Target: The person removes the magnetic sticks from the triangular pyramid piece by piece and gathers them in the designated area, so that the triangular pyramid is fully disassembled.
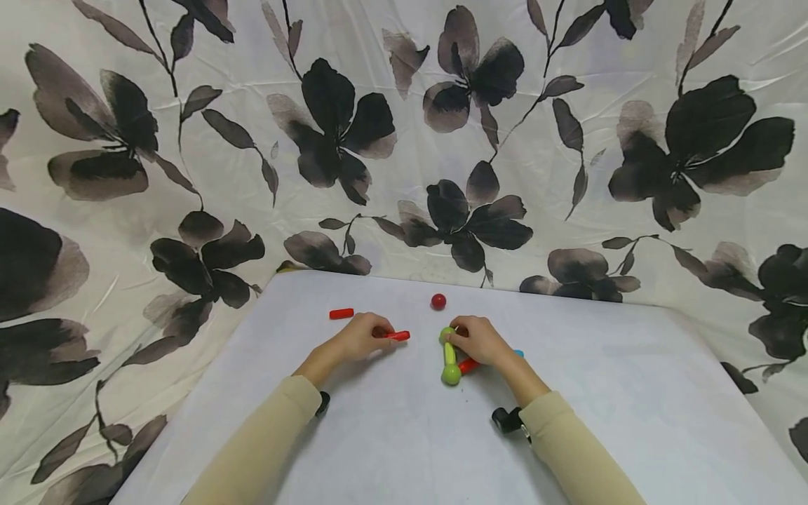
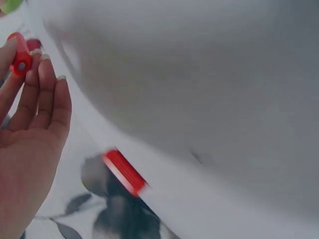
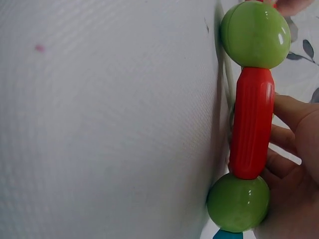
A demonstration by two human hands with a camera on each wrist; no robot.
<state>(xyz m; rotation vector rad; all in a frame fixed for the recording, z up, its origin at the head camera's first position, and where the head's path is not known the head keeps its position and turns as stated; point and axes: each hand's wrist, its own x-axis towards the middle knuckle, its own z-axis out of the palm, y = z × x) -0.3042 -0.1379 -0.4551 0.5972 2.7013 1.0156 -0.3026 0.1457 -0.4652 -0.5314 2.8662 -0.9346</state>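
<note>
My left hand [image 1: 361, 338] pinches a short red rod [image 1: 399, 336] by its near end, above the white table. In the left wrist view, that rod [image 2: 21, 54] shows a round socket in its end. My right hand [image 1: 482, 341] holds a ball-and-rod toy at its far green ball [image 1: 447, 334]. From that ball a yellow-green rod [image 1: 449, 353] runs to a nearer green ball [image 1: 451, 375]. A red rod [image 3: 252, 124] joins this ball to another green ball [image 3: 238, 202], and a blue piece [image 3: 228, 234] follows it. The hand partly covers these in the head view.
A loose red ball [image 1: 438, 301] lies toward the back of the white table [image 1: 391, 435]. Another red rod [image 1: 341, 313] lies at the back left. A flowered cloth [image 1: 404, 140] hangs behind the table edge.
</note>
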